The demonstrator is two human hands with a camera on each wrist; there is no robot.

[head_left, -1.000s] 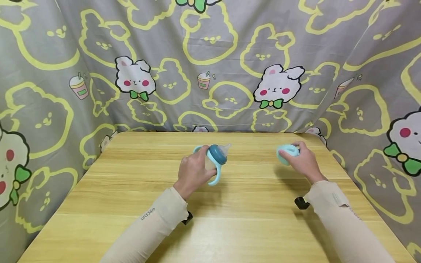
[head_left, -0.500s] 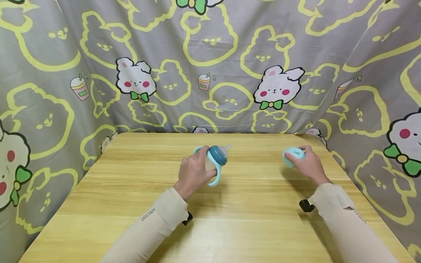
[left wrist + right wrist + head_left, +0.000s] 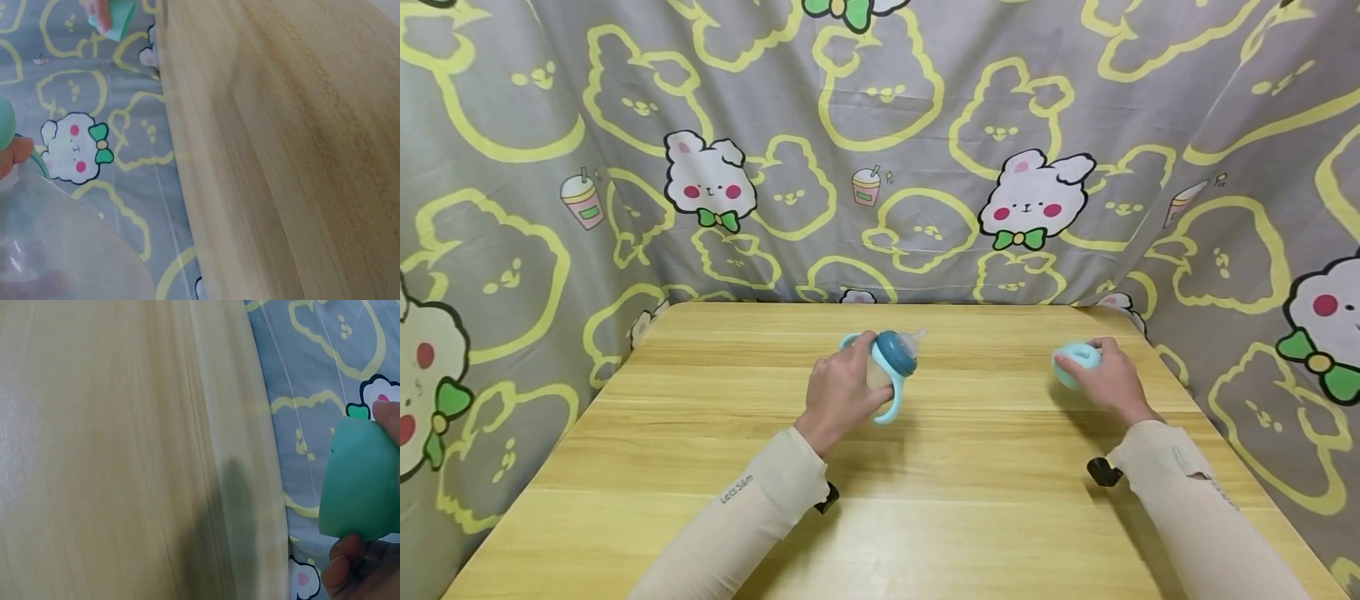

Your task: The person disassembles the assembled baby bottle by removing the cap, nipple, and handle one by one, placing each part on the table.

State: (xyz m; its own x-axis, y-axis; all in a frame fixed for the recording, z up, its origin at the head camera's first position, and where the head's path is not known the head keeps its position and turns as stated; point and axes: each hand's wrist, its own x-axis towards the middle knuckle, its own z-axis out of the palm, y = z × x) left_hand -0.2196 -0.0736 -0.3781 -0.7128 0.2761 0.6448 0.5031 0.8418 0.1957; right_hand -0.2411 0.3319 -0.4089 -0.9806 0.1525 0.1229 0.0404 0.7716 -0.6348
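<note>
1. Gripping a baby bottle near the middle of the wooden table, the left hand is seen with its fingers curled round the clear body, behind the dark blue collar.
2. The bottle is tilted, with its clear teat pointed up and to the far right, and its light blue handles are seen on either side of the hand.
3. A light turquoise cap is pinched by the right hand near the far right corner of the table; in the right wrist view the cap is held between a thumb below and a fingertip above, out over the table's edge with the curtain behind it.
4. Compared with the frame one second earlier, the cap and right hand have been shifted to the right, further from the bottle; half a second ago they were already most of the way there.
5. The left hand and bottle are found in the same place and at the same tilt as before.
6. The table is enclosed on three sides by a grey curtain printed with yellow outlines and white rabbits.
</note>
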